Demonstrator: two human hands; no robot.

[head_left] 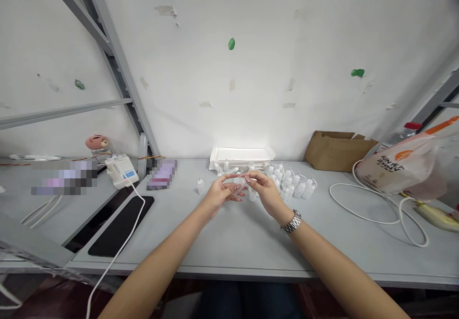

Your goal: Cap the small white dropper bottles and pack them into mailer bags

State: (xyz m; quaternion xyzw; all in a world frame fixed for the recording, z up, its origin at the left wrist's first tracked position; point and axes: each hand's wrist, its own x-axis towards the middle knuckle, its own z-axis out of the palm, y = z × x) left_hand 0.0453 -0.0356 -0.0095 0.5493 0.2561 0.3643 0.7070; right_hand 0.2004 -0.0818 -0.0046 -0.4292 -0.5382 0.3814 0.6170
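Observation:
My left hand (224,194) and my right hand (265,192) meet above the grey table (236,242), with their fingertips around a small translucent plastic bottle (239,182). The fingers partly hide it, and the fine details of the grip are too small to tell. Behind my right hand stands a tight group of white plastic squeeze bottles (292,182) with thin bent nozzles. A single white bottle (201,187) stands apart to the left of my left hand. My right wrist wears a metal-link wristwatch (291,221).
A stack of white trays (242,155) stands against the wall. To the right are a cardboard box (339,151), a white cable loop (362,214) and a printed plastic bag (398,166). A black pad (120,225) and white device (122,170) lie left.

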